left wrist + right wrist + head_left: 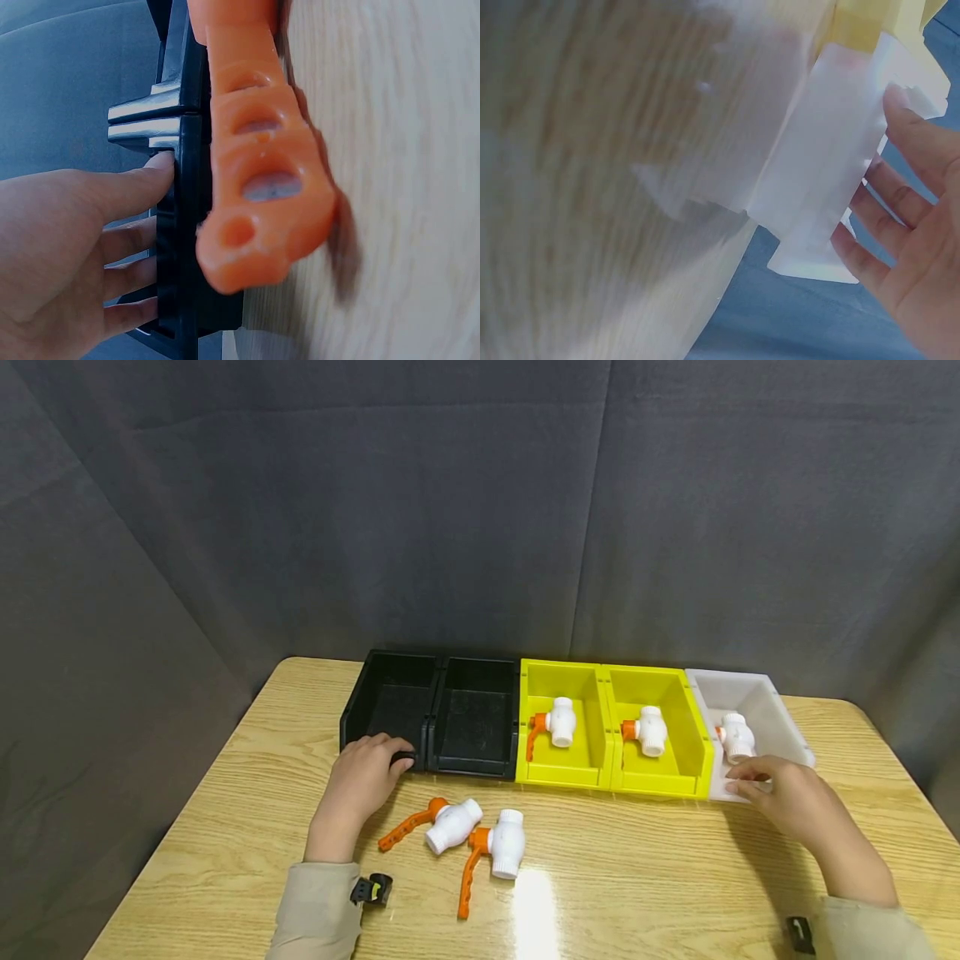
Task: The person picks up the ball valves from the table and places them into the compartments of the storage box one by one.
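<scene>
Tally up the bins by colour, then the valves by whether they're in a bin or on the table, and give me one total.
Black bins: 2
Yellow bins: 2
White bin: 1
Valves in bins: 3
Valves on the table, outside the bins: 2
Total: 10

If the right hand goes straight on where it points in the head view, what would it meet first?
The right hand is at the front edge of the white bin; straight on, it would probably meet that bin's wall beside a yellow bin, though depth is unclear.
</scene>
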Available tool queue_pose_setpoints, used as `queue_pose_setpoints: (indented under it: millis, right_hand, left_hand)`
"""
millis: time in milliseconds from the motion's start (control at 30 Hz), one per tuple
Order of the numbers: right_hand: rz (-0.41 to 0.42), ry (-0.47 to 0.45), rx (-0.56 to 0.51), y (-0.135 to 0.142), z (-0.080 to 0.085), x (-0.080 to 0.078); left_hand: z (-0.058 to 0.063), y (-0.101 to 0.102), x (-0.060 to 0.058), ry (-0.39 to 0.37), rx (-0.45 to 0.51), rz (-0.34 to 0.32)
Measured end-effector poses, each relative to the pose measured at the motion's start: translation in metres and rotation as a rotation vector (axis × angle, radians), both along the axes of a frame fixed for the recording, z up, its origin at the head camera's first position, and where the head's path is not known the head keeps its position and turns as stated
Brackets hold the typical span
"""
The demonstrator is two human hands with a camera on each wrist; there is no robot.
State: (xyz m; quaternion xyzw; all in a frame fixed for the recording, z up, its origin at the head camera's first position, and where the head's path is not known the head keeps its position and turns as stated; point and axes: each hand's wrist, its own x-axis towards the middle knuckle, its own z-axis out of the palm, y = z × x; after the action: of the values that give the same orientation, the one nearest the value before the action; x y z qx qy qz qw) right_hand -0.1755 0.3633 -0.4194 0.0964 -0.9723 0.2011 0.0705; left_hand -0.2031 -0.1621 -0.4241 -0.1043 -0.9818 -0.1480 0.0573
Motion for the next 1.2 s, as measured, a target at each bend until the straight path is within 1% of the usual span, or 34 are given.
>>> queue_pose_setpoints:
  millis: [233, 400, 767, 900, 1000, 1067, 1200]
  right_hand:
    - [0.015, -0.021, 0.026, -0.0006, 0.0006, -0.0039]
    - [0.013, -0.014, 0.034, -0.0011, 0.0004, -0.0042]
    - [-0.009, -0.033, 0.038, -0.0049, 0.0027, 0.0014]
    - [-0.019, -0.009, 0.033, -0.0045, 0.0024, 0.0034]
    - [-0.016, 0.017, 0.028, -0.0044, 0.0013, 0.0034]
    - [-0.01, 0.028, 0.028, -0.0047, 0.0006, 0.0025]
    - [-0.006, 0.025, 0.023, -0.0069, 0.0008, 0.0008]
  left_hand:
    - [0.0005, -0.0002, -0.0005, 0.004, 0.003, -0.002]
    - [0.0012, -0.0001, -0.0016, 0.002, 0.012, -0.003]
    - [0.002, 0.0001, -0.0015, -0.01, 0.009, -0.018]
    - [0.0014, 0.0021, -0.0015, -0.013, 0.011, -0.01]
    - [0.0016, 0.0038, -0.0011, 0.006, 0.017, 0.004]
    - [0.0025, 0.0049, -0.0007, 0.032, 0.023, 0.013]
    - [0.006, 0.006, 0.0012, 0.08, 0.031, 0.031]
